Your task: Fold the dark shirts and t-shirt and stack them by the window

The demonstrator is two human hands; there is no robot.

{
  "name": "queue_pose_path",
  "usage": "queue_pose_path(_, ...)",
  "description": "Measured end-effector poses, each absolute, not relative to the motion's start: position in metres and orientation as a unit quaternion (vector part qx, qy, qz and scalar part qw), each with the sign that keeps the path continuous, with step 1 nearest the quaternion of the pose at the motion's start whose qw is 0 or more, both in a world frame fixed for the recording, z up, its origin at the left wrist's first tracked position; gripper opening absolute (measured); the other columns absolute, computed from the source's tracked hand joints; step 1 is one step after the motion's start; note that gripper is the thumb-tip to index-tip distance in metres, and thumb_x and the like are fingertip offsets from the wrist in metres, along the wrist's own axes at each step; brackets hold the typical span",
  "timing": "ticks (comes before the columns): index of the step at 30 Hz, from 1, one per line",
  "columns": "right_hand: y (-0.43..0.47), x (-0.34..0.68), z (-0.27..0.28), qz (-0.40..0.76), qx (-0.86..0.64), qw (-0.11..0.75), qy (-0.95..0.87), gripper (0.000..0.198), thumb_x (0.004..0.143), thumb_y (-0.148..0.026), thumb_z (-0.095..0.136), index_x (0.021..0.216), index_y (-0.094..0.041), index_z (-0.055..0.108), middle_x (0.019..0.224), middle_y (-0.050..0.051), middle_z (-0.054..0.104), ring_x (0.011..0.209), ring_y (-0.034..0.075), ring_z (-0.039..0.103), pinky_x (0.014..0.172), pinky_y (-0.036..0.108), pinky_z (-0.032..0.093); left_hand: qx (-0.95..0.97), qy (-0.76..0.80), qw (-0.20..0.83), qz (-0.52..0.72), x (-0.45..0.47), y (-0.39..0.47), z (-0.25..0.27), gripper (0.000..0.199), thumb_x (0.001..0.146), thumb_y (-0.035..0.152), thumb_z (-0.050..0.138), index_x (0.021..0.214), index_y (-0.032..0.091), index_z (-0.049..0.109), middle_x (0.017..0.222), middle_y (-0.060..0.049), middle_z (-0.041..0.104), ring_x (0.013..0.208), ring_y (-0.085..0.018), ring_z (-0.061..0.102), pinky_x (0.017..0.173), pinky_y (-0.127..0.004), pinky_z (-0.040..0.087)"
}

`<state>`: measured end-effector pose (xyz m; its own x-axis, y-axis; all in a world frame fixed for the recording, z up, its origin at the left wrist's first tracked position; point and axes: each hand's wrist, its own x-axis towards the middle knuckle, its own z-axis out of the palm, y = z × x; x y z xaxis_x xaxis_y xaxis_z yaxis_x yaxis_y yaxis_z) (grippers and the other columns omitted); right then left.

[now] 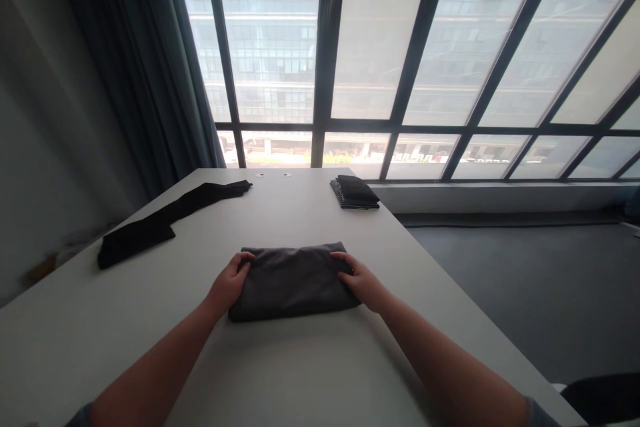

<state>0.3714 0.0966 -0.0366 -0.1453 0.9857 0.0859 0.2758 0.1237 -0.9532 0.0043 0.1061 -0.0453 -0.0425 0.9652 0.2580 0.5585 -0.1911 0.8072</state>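
A dark grey folded garment point(295, 283) is in front of me over the white table point(300, 373), its exact kind hidden by the folds. My left hand point(231, 283) grips its left edge near the far corner, thumb on top. On the opposite edge, my right hand point(365, 283) is closed on the cloth, with thumb and fingers pinching near the far right corner. The bundle looks like a wide rectangle, slightly creased along its top. Whether its underside touches the table I cannot tell.
Black trousers point(165, 217) lie stretched out on the table's left side. A small stack of folded dark clothes point(356, 192) sits by the far right edge. Beyond are large windows point(375, 47) and a dark curtain point(145, 60). A dark chair point(605, 400) stands at lower right.
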Motion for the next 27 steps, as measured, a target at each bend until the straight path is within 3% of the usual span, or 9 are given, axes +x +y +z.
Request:
queue_pose_path(11, 0.151, 0.37, -0.06, 0.405, -0.501, 0.445, -0.622, 0.053, 0.077, -0.025, 0.067, 0.13, -0.025, 0.07, 0.131, 0.004, 0.07, 0.127, 0.029, 0.062, 0.117, 0.046, 0.041, 0.648, 0.636, 0.172, 0.383, -0.01, 0.152, -0.075, 0.042, 0.091, 0.043, 0.052, 0.121, 0.019, 0.07, 0.127, -0.014, 0.067, 0.122, -0.032, 0.064, 0.112, -0.051, 0.046)
queue_pose_path(15, 0.153, 0.372, -0.059, 0.486, -0.519, 0.424, -0.56, 0.061, 0.077, -0.033, 0.075, 0.137, -0.024, 0.066, 0.132, 0.008, 0.069, 0.122, 0.031, 0.064, 0.109, 0.048, 0.049, 0.697, 0.634, 0.025, 0.333, -0.011, 0.146, -0.064, 0.041, 0.095, 0.04, 0.049, 0.116, 0.015, 0.075, 0.136, -0.019, 0.061, 0.121, -0.034, 0.063, 0.112, -0.054, 0.046)
queue_pose_path(20, 0.152, 0.372, -0.046, 0.602, -0.49, 0.397, -0.49, 0.073, 0.078, -0.045, 0.081, 0.145, -0.029, 0.058, 0.148, 0.008, 0.058, 0.119, 0.028, 0.065, 0.101, 0.04, 0.054, 0.795, 0.547, -0.041, 0.259, 0.029, 0.131, -0.039, 0.044, 0.105, 0.043, 0.04, 0.129, 0.022, 0.071, 0.142, -0.011, 0.066, 0.129, -0.03, 0.062, 0.111, -0.048, 0.049)
queue_pose_path(23, 0.149, 0.372, -0.037, 0.643, -0.472, 0.367, -0.478, 0.079, 0.075, -0.042, 0.085, 0.147, -0.03, 0.055, 0.141, 0.008, 0.063, 0.11, 0.026, 0.069, 0.094, 0.038, 0.056, 0.814, 0.55, -0.035, 0.183, 0.065, 0.126, -0.035, 0.049, 0.106, 0.044, 0.041, 0.142, 0.02, 0.065, 0.153, -0.013, 0.058, 0.139, -0.032, 0.056, 0.115, -0.052, 0.045)
queue_pose_path(27, 0.146, 0.373, -0.032, 0.665, -0.459, 0.344, -0.479, 0.083, 0.071, -0.034, 0.088, 0.146, -0.03, 0.054, 0.13, 0.008, 0.068, 0.097, 0.023, 0.071, 0.081, 0.034, 0.058, 0.82, 0.567, 0.009, 0.084, 0.09, 0.124, -0.039, 0.056, 0.105, 0.047, 0.043, 0.155, 0.023, 0.051, 0.166, -0.011, 0.038, 0.154, -0.033, 0.035, 0.125, -0.055, 0.03)
